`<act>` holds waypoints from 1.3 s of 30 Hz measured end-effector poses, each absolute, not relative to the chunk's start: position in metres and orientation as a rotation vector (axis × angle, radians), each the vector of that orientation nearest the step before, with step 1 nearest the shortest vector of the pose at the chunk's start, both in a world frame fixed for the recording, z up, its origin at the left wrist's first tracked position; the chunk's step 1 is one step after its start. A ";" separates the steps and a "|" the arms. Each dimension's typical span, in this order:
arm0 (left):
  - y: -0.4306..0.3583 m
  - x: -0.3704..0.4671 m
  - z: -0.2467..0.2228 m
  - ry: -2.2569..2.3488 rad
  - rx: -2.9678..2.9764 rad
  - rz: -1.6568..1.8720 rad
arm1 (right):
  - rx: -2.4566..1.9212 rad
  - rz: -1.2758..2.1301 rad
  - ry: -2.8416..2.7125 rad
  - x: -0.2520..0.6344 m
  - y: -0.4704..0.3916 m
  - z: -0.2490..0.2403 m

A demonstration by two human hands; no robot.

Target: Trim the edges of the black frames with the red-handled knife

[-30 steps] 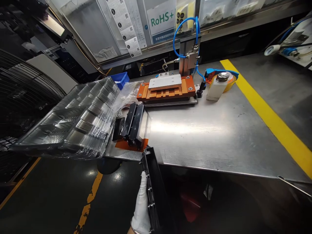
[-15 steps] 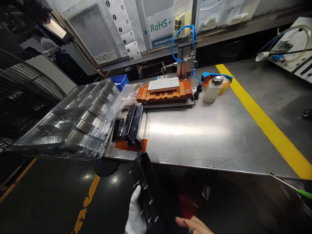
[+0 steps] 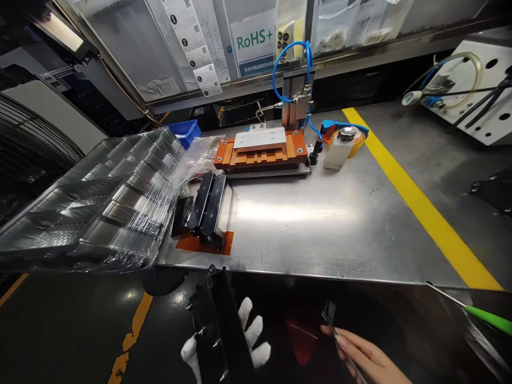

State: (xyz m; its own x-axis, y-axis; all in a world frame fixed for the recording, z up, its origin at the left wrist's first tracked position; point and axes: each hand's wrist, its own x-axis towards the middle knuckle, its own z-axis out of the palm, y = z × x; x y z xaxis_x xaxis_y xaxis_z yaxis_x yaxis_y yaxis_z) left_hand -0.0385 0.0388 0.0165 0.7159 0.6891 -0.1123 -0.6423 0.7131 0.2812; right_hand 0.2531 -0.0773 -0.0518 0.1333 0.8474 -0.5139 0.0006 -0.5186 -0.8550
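Observation:
My left hand (image 3: 256, 338), in a white glove, grips a long black plastic part (image 3: 230, 325) below the table's front edge. The glove's fingertips wrap over its right side and the thumb lies on the left. Small metal pins stick out along the part's left side. My right hand (image 3: 364, 352), bare, pinches slim metal tweezers (image 3: 339, 337) to the right of the part. At their tip is a small dark, glossy, film-like piece (image 3: 329, 310); whether the tips grip it I cannot tell. Two similar black parts (image 3: 210, 205) stand side by side on an orange sheet (image 3: 226, 244).
An orange fixture (image 3: 260, 152) with a white top plate stands at the table's back. A white dispenser bottle (image 3: 340, 149) is beside a tape roll (image 3: 358, 146). Clear trays (image 3: 100, 202) lie left, a blue bin (image 3: 186, 133) behind. A green-handled tool (image 3: 488, 319) lies at the right edge.
The black part has shifted left and turned, and the glove's fingers now show on its right. My right hand has moved right and up, bringing the tweezers to the small film-like piece.

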 end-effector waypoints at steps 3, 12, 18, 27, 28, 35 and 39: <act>0.038 -0.029 0.034 0.271 0.205 0.688 | -1.898 1.205 -0.869 0.269 -0.080 -0.072; 0.020 -0.007 0.033 0.849 0.806 0.607 | -1.754 1.307 -1.044 0.250 -0.054 -0.025; 0.010 -0.003 -0.008 1.335 1.634 0.709 | -1.599 1.397 -1.136 0.230 -0.037 0.016; 0.017 -0.009 -0.041 1.463 1.326 0.586 | -1.571 0.925 -1.572 0.221 -0.019 0.027; 0.016 -0.009 -0.039 1.481 1.308 0.573 | -1.570 0.838 -1.590 0.219 -0.019 0.026; 0.009 -0.011 -0.045 1.524 1.285 0.637 | -1.638 0.784 -1.582 0.215 -0.020 0.024; 0.013 -0.007 -0.046 1.533 1.219 0.674 | -1.560 0.993 -1.480 0.214 -0.022 0.026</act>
